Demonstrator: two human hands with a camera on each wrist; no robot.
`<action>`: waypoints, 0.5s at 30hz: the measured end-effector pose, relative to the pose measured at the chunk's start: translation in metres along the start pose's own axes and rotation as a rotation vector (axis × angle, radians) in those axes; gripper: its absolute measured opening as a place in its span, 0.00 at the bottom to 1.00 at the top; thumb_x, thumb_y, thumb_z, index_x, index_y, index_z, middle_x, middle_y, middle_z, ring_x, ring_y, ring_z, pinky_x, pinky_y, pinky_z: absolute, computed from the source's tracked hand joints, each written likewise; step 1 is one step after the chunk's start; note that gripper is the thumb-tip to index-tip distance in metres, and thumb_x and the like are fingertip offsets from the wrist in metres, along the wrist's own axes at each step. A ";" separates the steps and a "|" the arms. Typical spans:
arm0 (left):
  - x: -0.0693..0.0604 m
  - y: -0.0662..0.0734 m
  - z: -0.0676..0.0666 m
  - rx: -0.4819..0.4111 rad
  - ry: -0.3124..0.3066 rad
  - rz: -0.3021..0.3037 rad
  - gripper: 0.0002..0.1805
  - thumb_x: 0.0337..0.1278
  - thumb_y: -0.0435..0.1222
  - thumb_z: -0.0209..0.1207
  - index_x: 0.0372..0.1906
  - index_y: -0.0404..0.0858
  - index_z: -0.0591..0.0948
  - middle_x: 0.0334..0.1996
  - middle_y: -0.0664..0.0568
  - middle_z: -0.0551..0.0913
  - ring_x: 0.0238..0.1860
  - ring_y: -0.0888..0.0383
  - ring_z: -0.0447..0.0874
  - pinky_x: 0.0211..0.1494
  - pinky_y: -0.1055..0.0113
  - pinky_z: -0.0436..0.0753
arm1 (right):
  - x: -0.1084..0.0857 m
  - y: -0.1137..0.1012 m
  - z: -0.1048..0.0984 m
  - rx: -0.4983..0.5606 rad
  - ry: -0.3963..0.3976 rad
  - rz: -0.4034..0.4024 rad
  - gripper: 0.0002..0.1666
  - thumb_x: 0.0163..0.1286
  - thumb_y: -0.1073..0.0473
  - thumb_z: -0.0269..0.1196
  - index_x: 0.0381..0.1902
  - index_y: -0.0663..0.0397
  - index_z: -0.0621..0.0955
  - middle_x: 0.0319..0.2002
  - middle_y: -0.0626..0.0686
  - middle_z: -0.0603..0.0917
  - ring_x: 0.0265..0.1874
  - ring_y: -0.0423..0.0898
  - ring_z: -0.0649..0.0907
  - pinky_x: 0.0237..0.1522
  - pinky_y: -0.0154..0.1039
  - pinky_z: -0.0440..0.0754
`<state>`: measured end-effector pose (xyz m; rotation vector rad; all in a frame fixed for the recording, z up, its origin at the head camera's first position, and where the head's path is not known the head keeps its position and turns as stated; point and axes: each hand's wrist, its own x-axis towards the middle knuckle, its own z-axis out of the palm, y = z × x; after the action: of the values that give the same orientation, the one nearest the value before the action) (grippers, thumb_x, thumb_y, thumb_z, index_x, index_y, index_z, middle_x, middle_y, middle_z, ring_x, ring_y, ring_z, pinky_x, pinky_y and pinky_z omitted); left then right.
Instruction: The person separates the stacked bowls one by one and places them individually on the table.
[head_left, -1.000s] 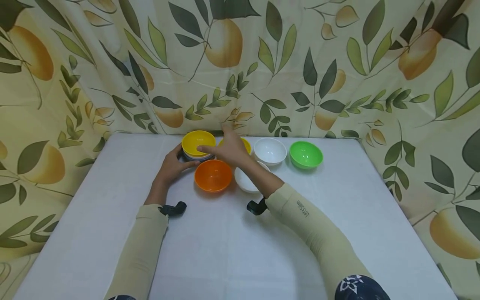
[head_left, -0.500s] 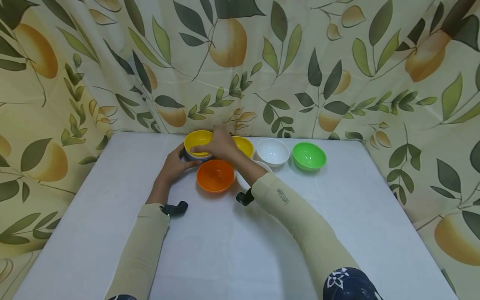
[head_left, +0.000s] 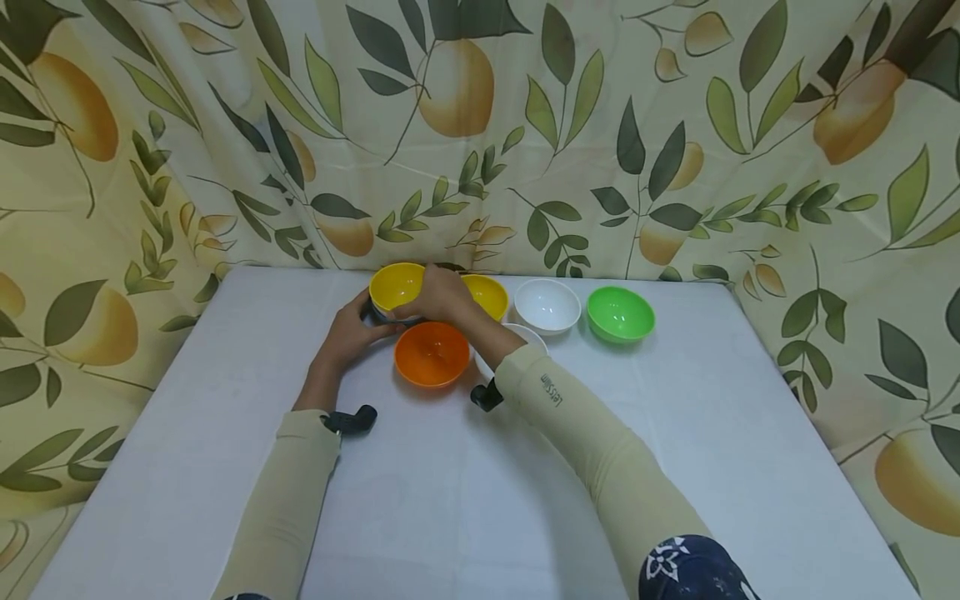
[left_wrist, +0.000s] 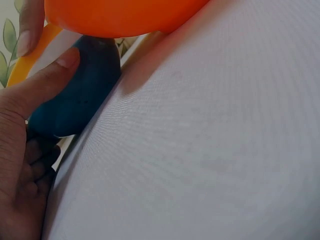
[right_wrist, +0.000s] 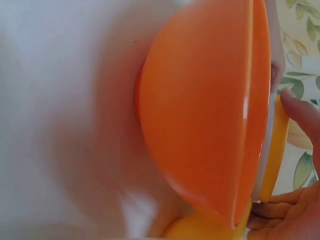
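Note:
At the table's back left stands a stack of bowls, with a yellow bowl [head_left: 393, 286] on top, a white bowl [left_wrist: 56, 46] inside the stack and a dark blue bowl [left_wrist: 92, 100] at the bottom. My left hand [head_left: 347, 335] holds the blue bowl from the left, its thumb across the bowl's side. My right hand [head_left: 447, 298] reaches over from the right and grips the top yellow bowl at its rim, thumb on the near edge and fingers [right_wrist: 280, 212] at the far side. Just in front of the stack sits an orange bowl [head_left: 432, 355], which neither hand holds.
Right of the stack are another yellow bowl [head_left: 491, 295], a white bowl [head_left: 547, 305] and a green bowl [head_left: 620, 314]. A second white bowl [head_left: 529, 335] is partly hidden by my right forearm. A patterned curtain [head_left: 570, 167] hangs behind the white-covered table [head_left: 450, 500].
My right hand has moved left and down onto the stack, its spread fingers closing at the top yellow bowl's rim. The left hand keeps its place on the stack.

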<state>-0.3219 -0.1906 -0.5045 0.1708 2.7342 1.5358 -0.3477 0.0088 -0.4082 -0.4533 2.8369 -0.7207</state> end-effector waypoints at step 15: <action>0.001 -0.004 0.002 0.006 0.008 0.018 0.58 0.48 0.60 0.78 0.83 0.47 0.64 0.81 0.47 0.62 0.82 0.45 0.53 0.83 0.39 0.52 | -0.002 0.002 0.003 0.088 0.084 -0.036 0.55 0.52 0.33 0.81 0.69 0.55 0.72 0.51 0.51 0.82 0.48 0.48 0.80 0.52 0.41 0.82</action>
<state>-0.3236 -0.1908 -0.5085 0.1897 2.7506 1.5364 -0.3457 0.0103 -0.4116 -0.4718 2.8666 -0.8880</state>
